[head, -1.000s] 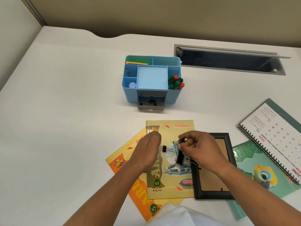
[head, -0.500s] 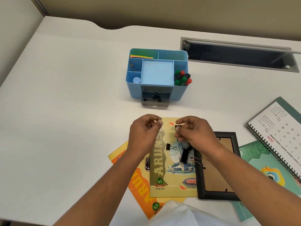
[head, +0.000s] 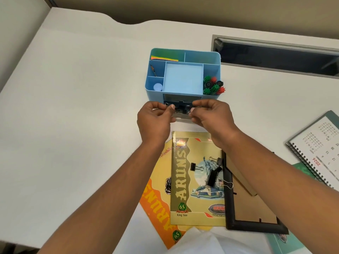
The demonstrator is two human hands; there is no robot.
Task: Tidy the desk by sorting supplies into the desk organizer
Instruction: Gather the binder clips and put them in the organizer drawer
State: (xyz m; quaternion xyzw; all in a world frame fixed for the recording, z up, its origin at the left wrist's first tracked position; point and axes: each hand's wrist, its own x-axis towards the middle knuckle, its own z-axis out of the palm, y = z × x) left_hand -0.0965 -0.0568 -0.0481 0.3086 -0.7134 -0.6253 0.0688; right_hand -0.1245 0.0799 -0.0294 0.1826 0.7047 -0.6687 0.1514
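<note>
The blue desk organizer stands mid-desk, its small front drawer pulled open with dark clips inside. My left hand pinches a small binder clip at the drawer's left side. My right hand pinches another small clip at the drawer's right side, mostly hidden by the fingers. Three black binder clips lie on the yellow notebook below my arms. Markers fill the organizer's right slot, coloured sticky notes the back left one.
An orange notebook lies under the yellow one. A black picture frame sits to their right, then a green book and a spiral calendar. A cable slot opens at the desk's back right.
Both hands moved away from the notebook and up to the organizer's open drawer, each carrying a small clip. The camera view shifted closer to the organizer.
</note>
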